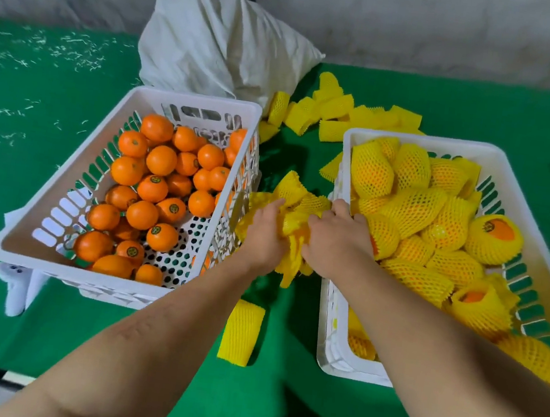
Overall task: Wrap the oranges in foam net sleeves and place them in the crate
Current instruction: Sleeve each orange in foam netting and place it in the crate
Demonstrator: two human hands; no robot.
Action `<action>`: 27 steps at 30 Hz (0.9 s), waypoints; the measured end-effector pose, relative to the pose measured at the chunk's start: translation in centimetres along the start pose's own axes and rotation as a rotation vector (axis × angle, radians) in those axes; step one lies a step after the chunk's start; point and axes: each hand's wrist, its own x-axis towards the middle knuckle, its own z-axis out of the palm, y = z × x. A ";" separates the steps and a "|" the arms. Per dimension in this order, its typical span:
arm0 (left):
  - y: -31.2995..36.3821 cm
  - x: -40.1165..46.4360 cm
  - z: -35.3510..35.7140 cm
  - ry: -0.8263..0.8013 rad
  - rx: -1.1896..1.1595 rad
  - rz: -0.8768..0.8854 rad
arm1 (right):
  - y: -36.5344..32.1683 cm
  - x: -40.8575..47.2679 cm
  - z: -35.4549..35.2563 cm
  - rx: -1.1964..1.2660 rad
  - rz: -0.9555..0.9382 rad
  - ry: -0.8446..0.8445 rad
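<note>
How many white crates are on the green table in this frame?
2. The left crate holds bare oranges; the right crate holds sleeved oranges. Both hands work between them. None looks hidden.

No legible text anywhere; small round dark stickers point(155, 180) on several bare oranges point(161, 160) in left crate point(66, 164), print too small to read; same kind of sticker point(488, 227) on one netted orange point(494, 238) in right crate point(411, 140), also unreadable; no brand, number or sign discernible.
</note>
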 end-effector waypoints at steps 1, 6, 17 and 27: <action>0.2 0.2 -0.5 -0.072 0.024 0.055 | 0.0 0.0 -0.1 -0.017 0.011 -0.019; 1.7 1.1 -3.3 -0.249 0.225 0.355 | -0.2 0.1 -0.2 0.000 0.031 -0.002; -0.6 1.0 -6.6 -0.026 0.779 0.532 | -0.8 0.1 0.0 -0.205 0.007 -0.011; -3.0 1.4 -9.2 0.264 0.029 0.463 | -1.3 0.8 -0.2 -0.320 -0.303 -0.124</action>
